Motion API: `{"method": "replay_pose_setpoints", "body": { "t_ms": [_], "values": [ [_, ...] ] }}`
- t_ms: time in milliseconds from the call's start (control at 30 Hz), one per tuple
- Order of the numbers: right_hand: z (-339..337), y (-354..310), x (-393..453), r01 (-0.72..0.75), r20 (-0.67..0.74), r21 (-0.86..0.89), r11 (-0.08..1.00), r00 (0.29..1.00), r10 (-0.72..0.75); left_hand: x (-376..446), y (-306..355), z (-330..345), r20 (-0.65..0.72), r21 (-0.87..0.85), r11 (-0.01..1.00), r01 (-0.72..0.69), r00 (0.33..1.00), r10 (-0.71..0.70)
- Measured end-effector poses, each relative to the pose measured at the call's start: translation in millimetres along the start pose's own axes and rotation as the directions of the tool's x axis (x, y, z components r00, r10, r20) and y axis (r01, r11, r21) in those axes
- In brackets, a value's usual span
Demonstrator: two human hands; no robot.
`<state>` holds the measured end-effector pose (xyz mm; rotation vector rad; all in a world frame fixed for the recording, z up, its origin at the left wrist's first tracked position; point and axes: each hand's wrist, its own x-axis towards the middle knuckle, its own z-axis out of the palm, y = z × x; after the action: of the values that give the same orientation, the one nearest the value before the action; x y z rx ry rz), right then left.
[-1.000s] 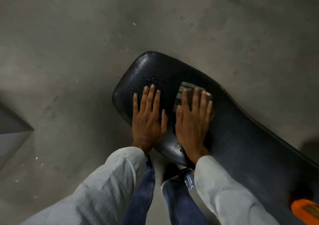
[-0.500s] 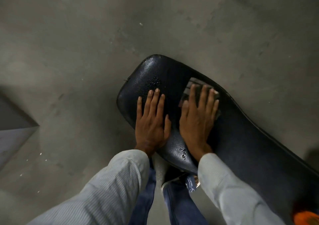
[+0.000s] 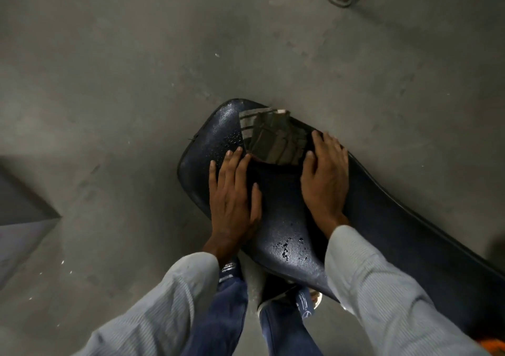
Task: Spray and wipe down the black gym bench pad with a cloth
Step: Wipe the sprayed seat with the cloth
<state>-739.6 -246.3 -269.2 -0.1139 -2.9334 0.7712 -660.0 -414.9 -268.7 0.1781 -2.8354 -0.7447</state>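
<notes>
The black padded gym bench pad (image 3: 281, 205), shiny and with water drops on it, is lying across the grey concrete floor (image 3: 136, 68), running from the centre toward the near right. A dark checked cloth (image 3: 276, 139), folded and crumpled, is resting on the far end of the pad. The left hand (image 3: 235, 191) is lying flat on the left part of the pad with straight fingers, the fingertips (image 3: 239, 152) just touching the near left edge of the cloth. The right hand (image 3: 325, 175) is pressing on the pad at the right of the cloth, fingers relaxed, holding nothing. Both arms are wearing light grey sleeves (image 3: 382, 287). Blue jeans (image 3: 229, 309) are showing below, between them.
</notes>
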Motion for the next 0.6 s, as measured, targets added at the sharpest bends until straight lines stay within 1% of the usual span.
{"method": "replay_pose_setpoints", "body": {
  "t_ms": [33,100,167,233,300,367,500,600],
  "values": [
    [4,6,-4,0.006,0.019,-0.046,0.999,1.0,-0.006,6,6,-1,-0.009,-0.007,1.0,-0.022,1.0,0.022],
    [12,12,-8,0.049,0.024,-0.103,0.994,0.999,-0.046,24,24,0,0.023,-0.025,0.994,-0.106,0.994,0.106],
    [15,13,-8,0.067,0.001,-0.138,0.988,0.998,-0.068,46,38,8,0.086,-0.031,0.98,-0.196,0.976,0.198],
    [16,13,-9,0.067,-0.018,-0.159,0.985,0.997,-0.07,65,42,19,0.175,-0.008,0.97,-0.241,0.955,0.239],
    [16,12,-9,0.068,-0.017,-0.171,0.983,0.997,-0.072,70,35,26,0.238,0.049,0.965,-0.257,0.941,0.239],
    [16,11,-9,0.067,-0.028,-0.165,0.984,0.997,-0.073,57,26,22,0.266,0.115,0.958,-0.263,0.937,0.226],
    [15,9,-10,0.064,-0.071,-0.141,0.988,0.995,-0.075,11,2,1,0.236,0.198,0.957,-0.211,0.958,0.162],
    [17,10,-10,0.061,-0.081,-0.149,0.987,0.994,-0.073,19,-9,-5,0.189,0.256,0.96,-0.114,0.98,0.066]
  ]
}}
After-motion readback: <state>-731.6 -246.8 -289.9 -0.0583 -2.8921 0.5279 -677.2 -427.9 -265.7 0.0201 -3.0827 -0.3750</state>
